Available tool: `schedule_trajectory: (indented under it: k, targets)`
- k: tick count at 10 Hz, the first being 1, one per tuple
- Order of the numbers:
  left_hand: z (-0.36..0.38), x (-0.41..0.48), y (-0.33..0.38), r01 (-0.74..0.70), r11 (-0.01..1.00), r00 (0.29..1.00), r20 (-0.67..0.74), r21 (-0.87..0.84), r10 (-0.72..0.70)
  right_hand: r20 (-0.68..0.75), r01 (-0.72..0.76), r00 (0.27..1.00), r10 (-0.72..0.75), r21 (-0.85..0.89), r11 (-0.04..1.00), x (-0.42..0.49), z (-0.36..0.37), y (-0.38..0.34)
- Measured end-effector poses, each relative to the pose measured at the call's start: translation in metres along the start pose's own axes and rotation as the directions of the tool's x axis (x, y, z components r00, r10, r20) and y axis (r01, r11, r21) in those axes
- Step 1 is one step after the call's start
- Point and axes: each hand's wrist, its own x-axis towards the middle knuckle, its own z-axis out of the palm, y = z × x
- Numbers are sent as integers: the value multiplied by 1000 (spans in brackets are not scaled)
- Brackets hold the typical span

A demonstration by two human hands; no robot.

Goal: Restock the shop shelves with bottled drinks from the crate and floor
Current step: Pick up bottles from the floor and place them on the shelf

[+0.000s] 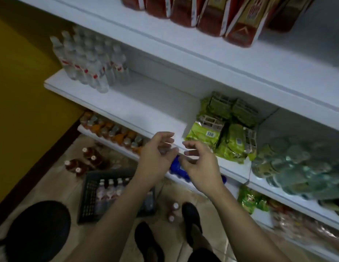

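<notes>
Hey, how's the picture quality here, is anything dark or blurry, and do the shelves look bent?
Head view: dim overall, darkest around the crate on the floor; soft blur smears the clear bottles at upper left and the wrapped packs at right; the shelf edge runs slanted, barely bowed; the left hand and right hand are soft-edged too.

left hand (157, 154): empty, fingers loosely curled | right hand (200, 163): same | hands close together, forearms outstretched
</notes>
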Motion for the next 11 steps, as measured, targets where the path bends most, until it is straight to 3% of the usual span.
schedule_trajectory:
  k: [1, 2, 4, 5, 8, 11]
  targets:
    - [14, -14, -64, 112, 993, 992, 60, 45, -115, 94, -173, 976, 196, -207, 963, -14, 34, 70]
    - [30, -29, -113, 257, 963, 953, 146, 77, -266, 164, -354, 896, 413, -296, 887, -31, 59, 131]
    - [58, -44, -193, 402, 896, 887, 162, 185, -432, 280, -474, 717, 638, -475, 741, -52, 101, 236]
    - [70, -44, -233, 432, 871, 868, 156, 233, -472, 314, -459, 668, 674, -539, 706, -55, 121, 283]
    - [130, -59, -419, 557, 798, 810, 61, 232, -583, 381, -337, 647, 661, -635, 695, -43, 230, 447]
    - [170, -51, -540, 564, 783, 770, 175, 261, -613, 360, -232, 649, 670, -745, 625, -53, 319, 571]
